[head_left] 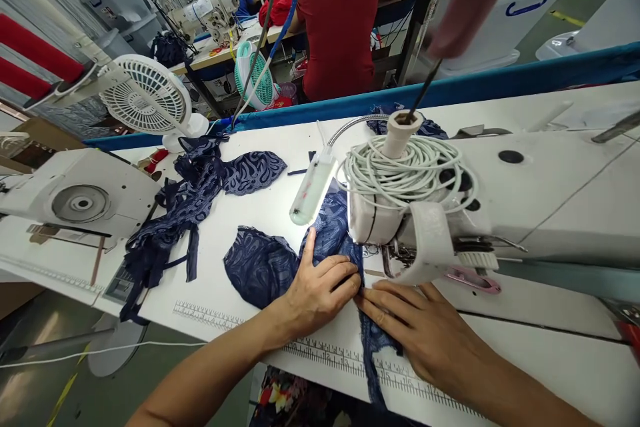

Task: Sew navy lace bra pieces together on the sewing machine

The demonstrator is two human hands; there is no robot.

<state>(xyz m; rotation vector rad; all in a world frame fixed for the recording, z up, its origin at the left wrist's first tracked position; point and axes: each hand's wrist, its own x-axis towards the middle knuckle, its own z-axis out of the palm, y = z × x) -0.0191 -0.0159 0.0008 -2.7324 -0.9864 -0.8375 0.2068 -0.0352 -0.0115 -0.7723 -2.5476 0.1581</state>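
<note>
Navy lace fabric on white sewing table, beside and partly under head of sewing machine — paler swirls on dark ground, rounded panel at left, narrow strip reaching near table edge. Left hand spread, pressing fabric. Right hand just beside, fingers straight over strip — cannot tell whether pinching.
</note>
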